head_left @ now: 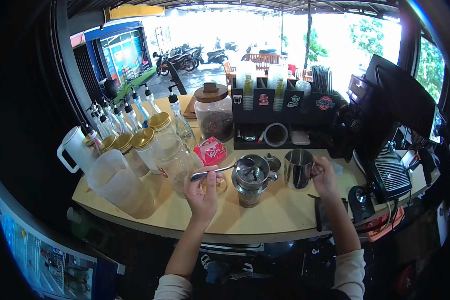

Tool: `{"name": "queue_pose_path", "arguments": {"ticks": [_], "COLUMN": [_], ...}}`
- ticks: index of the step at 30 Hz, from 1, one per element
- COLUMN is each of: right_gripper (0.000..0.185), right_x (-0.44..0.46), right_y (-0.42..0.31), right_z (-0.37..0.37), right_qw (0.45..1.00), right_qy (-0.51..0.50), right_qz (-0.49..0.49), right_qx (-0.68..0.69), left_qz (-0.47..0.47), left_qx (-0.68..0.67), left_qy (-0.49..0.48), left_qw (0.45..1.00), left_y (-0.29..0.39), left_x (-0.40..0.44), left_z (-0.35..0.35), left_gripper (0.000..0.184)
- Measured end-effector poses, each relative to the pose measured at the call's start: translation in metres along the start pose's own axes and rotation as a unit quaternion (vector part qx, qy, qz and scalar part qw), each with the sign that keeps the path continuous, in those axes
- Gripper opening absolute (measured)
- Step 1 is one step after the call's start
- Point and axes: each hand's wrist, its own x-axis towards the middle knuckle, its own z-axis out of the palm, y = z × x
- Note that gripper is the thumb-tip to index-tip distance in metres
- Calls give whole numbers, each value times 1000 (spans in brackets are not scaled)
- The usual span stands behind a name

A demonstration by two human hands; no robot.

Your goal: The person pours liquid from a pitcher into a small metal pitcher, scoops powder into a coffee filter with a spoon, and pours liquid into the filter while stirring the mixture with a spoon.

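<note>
1. Round silver metal filter cup (251,187) is sitting dead centre!
2. Shiny steel pitcher (298,170) is standing at three o'clock, right hand (325,177) gripping its handle.
3. Slim metal spoon (220,170), left hand (203,196) pinching it, is reaching over from nine o'clock: apparently stirring or spooning, next needing steadiness.

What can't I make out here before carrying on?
Head view:
Shiny cylindrical steel pitcher: contents, hidden by its wall.
Small shiny vessel: fill level, covered by the round silver metal filter above.
Long silver metal spoon in the left hand: any load, too small to tell.
Red-and-pink rectangular packet: fine print, too small.
</note>
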Motion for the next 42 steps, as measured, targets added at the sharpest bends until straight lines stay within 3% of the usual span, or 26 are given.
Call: {"name": "queue_pose_path", "arguments": {"ticks": [4,12,15,19,24,26,28,30,32,34,42], "right_gripper": [31,34,27,24,24,22,22,21,21,20,19], "right_x": [0,-6,-9,-15,-20,-19,-19,-21,-22,-22,-28], "right_y": [29,68,75,79,80,80,79,80,80,81,77], "right_z": [-30,-47,-48,-41,-35,-38,-38,-40,-41,-43,-36], "right_qw": [998,996,998,992,991,992,992,993,992,991,992], "right_qy": [59,70,37,71,67,54,56,55,43,50,51], "right_qz": [5,-19,-53,-99,-112,-114,-107,-105,-118,-113,-104], "right_qx": [3,55,23,-15,-19,-20,-21,-20,-30,-47,-57], "left_qz": [-12,-8,-17,6,-27,-32,-53,1,-5,110,136], "left_qx": [-16,-31,-33,-21,42,165,187,317,338,412,430], "left_qy": [6,24,51,93,79,12,-14,-109,-127,-179,-259], "left_qw": [1000,999,998,995,996,986,981,942,933,886,854], "left_y": [-5,-5,-4,-11,-38,-50,-61,-67,-76,-76,-87], "left_x": [-7,-15,-17,-15,-23,-28,-34,-37,-43,-43,-57], "left_z": [-2,-2,-6,-21,-34,-31,-26,-22,-20,-16,-26], "left_gripper": [13,10,7,8,9,10,10,10,11,11,21]}}
